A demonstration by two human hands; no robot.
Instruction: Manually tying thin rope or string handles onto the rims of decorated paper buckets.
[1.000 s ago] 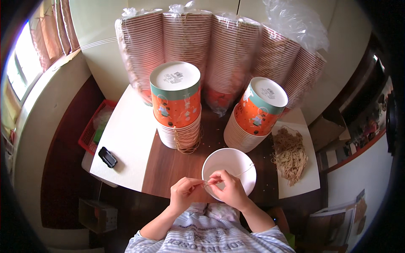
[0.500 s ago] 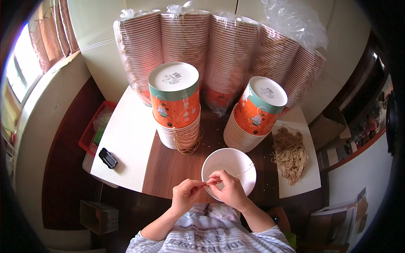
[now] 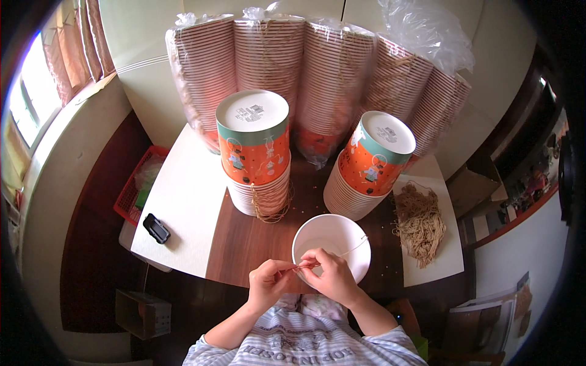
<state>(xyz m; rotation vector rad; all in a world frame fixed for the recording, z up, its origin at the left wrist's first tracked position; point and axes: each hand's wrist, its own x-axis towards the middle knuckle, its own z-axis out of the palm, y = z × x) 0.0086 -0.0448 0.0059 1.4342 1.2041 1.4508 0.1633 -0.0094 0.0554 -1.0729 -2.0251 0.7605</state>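
The table (image 3: 238, 256), brown through the middle with white at both sides, fills the centre of the frame. At its far edge, top centre, stand 5 wrapped stacks (image 3: 268, 67) of cups in clear plastic, side by side. In front of them are 2 bare stacks, bottoms up, each topped with an orange and teal cup: the left stack (image 3: 255, 152) just left of centre, the right stack (image 3: 371, 165) right of centre. A red basket (image 3: 130, 195) sits beyond the table's edge at the left of the frame. The white cup (image 3: 329, 229) is open toward the camera, a little below the centre of the frame. A tangled heap (image 3: 420, 226) of twine lies on the white part at right. The left hand (image 3: 268, 283) and right hand (image 3: 331, 277) are together at the cup's near rim, lower centre, thumbs and forefingers pinched on a thin string; its exact path between the fingertips is too fine to tell. A black case (image 3: 156, 228) lies at centre left. Loops (image 3: 268, 204) of twine hang against the left stack. The string (image 3: 354, 247) runs from the cup's right rim to the right fingers
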